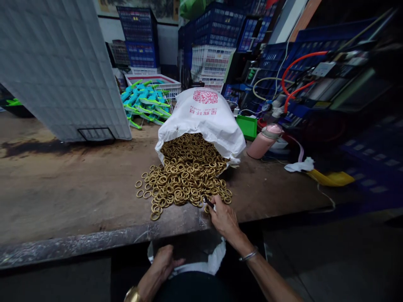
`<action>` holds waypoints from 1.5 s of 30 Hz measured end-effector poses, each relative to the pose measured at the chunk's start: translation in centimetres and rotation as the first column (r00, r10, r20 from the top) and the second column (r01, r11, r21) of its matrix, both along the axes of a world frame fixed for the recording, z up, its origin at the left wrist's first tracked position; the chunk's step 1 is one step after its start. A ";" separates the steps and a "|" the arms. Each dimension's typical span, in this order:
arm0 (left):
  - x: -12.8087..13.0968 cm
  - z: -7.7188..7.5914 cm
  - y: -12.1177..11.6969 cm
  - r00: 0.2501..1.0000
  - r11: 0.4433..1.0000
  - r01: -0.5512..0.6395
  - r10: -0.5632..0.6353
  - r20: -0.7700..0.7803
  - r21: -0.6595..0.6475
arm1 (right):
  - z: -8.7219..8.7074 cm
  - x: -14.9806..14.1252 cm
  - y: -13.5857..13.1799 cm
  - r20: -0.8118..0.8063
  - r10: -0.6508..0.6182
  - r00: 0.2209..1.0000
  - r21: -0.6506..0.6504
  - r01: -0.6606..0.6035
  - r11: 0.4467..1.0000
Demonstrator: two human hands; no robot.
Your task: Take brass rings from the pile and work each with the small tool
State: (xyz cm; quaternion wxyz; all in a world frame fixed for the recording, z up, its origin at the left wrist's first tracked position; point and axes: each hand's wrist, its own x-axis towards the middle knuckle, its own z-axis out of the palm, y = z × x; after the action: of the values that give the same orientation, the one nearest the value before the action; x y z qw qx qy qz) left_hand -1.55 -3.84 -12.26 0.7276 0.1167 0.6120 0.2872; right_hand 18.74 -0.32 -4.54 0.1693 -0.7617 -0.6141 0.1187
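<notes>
Gold-brown rings (185, 180) spill in a heap onto the wooden table from the open mouth of a white printed sack (204, 119) lying on its side. My right hand (224, 216) is closed on a small tool with a black handle (209, 203); its tip meets the near edge of the heap, and its exact kind is unclear. Below the table edge, a second white bag (215, 256) lies open at my lap. My left hand (165, 262) grips its rim on the left, thumb showing and the other fingers partly hidden.
A grey-white ribbed panel (78, 67) stands at the left. Blue-green plastic parts (146, 100) are piled behind it. A pink bottle (265, 140), a green tray (247, 126) and a machine with orange hoses (289, 79) are at the right. Crates (210, 61) are stacked behind.
</notes>
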 end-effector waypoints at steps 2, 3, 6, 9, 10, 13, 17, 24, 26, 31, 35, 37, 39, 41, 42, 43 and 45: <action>-0.2 0.4 -0.3 1.000 1.000 0.020 -0.020 -0.023 -0.002 | -0.2 -0.1 -0.2 -0.101 0.013 0.995 0.043 -0.009 0.999; -0.2 0.9 -0.5 0.999 0.999 0.042 -0.042 -0.023 0.000 | -0.2 -0.3 -0.3 -0.174 0.031 0.984 0.073 -0.019 0.997; 0.0 3.2 -1.0 0.966 0.955 0.249 -0.256 0.028 0.163 | 0.2 -1.5 -0.7 -0.423 0.088 0.902 0.126 -0.038 0.991; 0.9 6.4 -0.9 0.922 0.823 0.358 -0.388 -0.025 0.442 | 0.9 -3.1 -1.1 -0.626 0.089 0.775 0.062 -0.065 0.996; 1.2 7.4 -0.7 0.949 0.825 0.300 -0.310 -0.060 0.479 | 1.1 -3.6 -1.3 -0.674 0.084 0.734 0.035 -0.082 0.996; 1.9 9.5 0.4 0.986 0.816 0.167 -0.132 -0.104 0.553 | 1.6 -4.7 -1.6 -0.772 0.099 0.628 0.010 -0.144 0.990; 2.1 10.5 1.7 0.980 0.752 0.195 -0.133 -0.146 0.629 | 1.8 -5.4 -1.7 -0.825 0.121 0.553 0.009 -0.200 0.980; 1.1 9.8 2.4 0.948 0.581 0.300 -0.095 -0.303 0.757 | 1.7 -5.8 -1.3 -0.789 0.131 0.601 -0.008 -0.222 0.975; 0.9 9.7 2.5 0.938 0.534 0.330 -0.091 -0.335 0.779 | 1.7 -5.9 -1.1 -0.746 0.138 0.651 0.005 -0.202 0.979; 0.9 10.0 2.6 0.961 0.659 0.275 -0.163 -0.225 0.700 | 1.8 -6.2 -0.7 -0.702 0.129 0.700 0.010 -0.172 0.985; 0.8 9.8 2.5 0.952 0.784 0.270 -0.306 -0.031 0.558 | 2.2 -6.4 -0.7 -0.726 0.114 0.678 -0.006 -0.172 0.985; 0.7 9.5 2.4 0.951 0.799 0.223 -0.305 0.058 0.558 | 2.4 -6.4 -0.7 -0.742 0.108 0.662 -0.016 -0.179 0.984; 0.6 9.2 2.4 0.951 0.811 0.182 -0.289 0.110 0.556 | 2.5 -6.4 -0.7 -0.749 0.115 0.653 -0.010 -0.186 0.983; 0.6 9.0 2.3 0.950 0.809 0.167 -0.285 0.128 0.563 | 2.5 -6.3 -0.7 -0.754 0.127 0.644 -0.002 -0.196 0.981; 0.6 9.0 2.3 0.950 0.808 0.165 -0.285 0.130 0.565 | 2.4 -6.3 -0.7 -0.759 0.133 0.638 0.001 -0.203 0.979; 0.7 9.0 2.3 0.950 0.809 0.163 -0.283 0.131 0.565 | 2.4 -6.3 -0.7 -0.766 0.138 0.628 0.005 -0.209 0.978; 0.7 9.1 2.3 0.952 0.815 0.163 -0.278 0.129 0.557 | 2.3 -6.2 -0.7 -0.784 0.143 0.604 0.006 -0.223 0.975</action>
State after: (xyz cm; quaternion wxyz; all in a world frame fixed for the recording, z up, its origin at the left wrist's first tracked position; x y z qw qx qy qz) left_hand -0.86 -1.58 -3.15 0.7524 0.3570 0.4105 0.3715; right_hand 12.57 -1.03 -2.22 0.3699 -0.5747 -0.5485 0.4818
